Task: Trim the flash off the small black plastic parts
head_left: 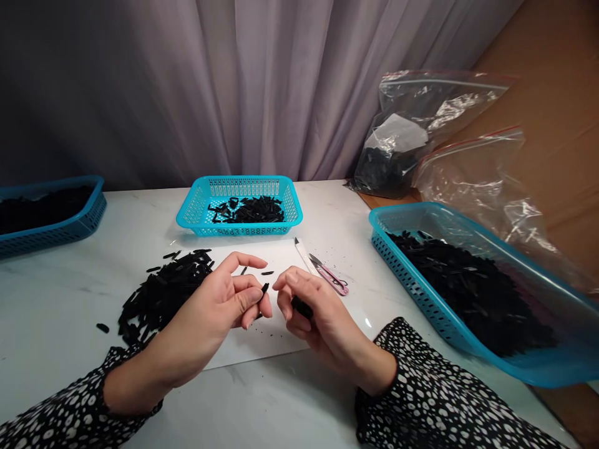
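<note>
Black plastic strip heap (159, 296) lies leftmost on our white bench (56, 293). Our left hand (219, 305) pinches a thin black strip (264, 289) in its grip above the white paper sheet (285, 257); our right hand (318, 318) curls its grip round a short black piece (302, 307), near pink snips (330, 275).

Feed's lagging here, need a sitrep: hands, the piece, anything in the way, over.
Left hand pinching black strip. Right hand closed on second black piece. Pink snips beyond right hand, untouched; loose pile by left.
</note>
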{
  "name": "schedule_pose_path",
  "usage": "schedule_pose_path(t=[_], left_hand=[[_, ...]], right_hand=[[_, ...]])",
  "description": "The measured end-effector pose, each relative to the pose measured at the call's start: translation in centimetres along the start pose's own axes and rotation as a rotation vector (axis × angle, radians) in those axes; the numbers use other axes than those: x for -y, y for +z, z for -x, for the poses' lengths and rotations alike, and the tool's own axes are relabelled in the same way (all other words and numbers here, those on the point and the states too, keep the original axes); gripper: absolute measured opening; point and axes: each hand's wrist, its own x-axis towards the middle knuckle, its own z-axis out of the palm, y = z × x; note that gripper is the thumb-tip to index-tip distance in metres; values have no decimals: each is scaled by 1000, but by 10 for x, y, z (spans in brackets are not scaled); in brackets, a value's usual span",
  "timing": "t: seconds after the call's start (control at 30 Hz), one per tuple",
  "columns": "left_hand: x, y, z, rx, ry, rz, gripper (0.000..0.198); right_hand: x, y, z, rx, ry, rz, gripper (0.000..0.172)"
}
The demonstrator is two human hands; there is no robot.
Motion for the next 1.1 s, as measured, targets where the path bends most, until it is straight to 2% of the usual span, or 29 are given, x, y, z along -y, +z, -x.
schedule_pose_path(t=[0.2, 0.4, 0.5, 0.63, 0.87, 1.1], left_hand=[[1, 1, 1, 43, -26, -33, 33], [-3, 0, 2, -104, -18, -7, 35], [-1, -2, 1, -95, 21, -16, 44], [1, -1, 0, -72, 85, 27, 45], [-4, 3, -3, -193, 115, 67, 40], [-5, 0, -1, -157, 91, 32, 31]], right_hand=[[-3, -1, -1, 53, -42, 78, 29], [0, -2, -2, -38, -10, -6, 27], [0, -3, -2, -66, -4, -30, 25], [1, -4, -2, -68, -20, -56, 24], [2, -3, -1, -46, -27, -126, 18], [1, -4, -1, -8, -21, -156, 17]])
